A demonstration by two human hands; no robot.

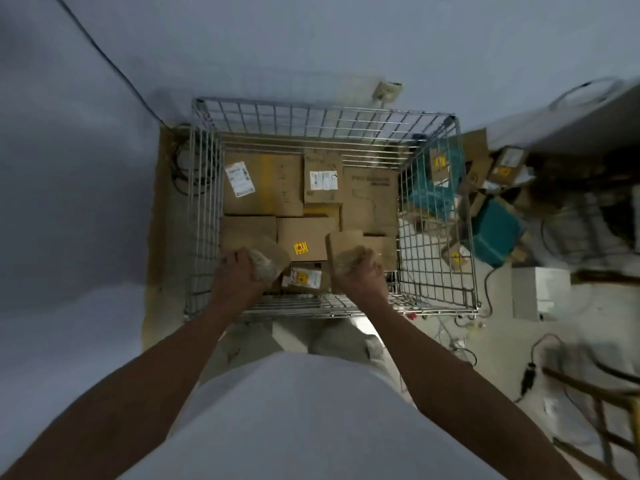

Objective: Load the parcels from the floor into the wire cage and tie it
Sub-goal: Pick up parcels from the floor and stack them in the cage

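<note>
several brown parcels already cover the bottom of the wire cage (429,216) at the frame's centre. i see my left hand (242,271) gripping a small box (273,254) and my right hand (360,271) gripping another box (346,244), both low at the near side of the cage. more parcels (491,233) lie on the floor at right, so i judge loading partly done, tying not begun.

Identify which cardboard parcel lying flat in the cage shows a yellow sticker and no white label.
The parcel in the near middle, between the two hands: it bears only a yellow sticker. The far parcels carry white labels instead.
</note>
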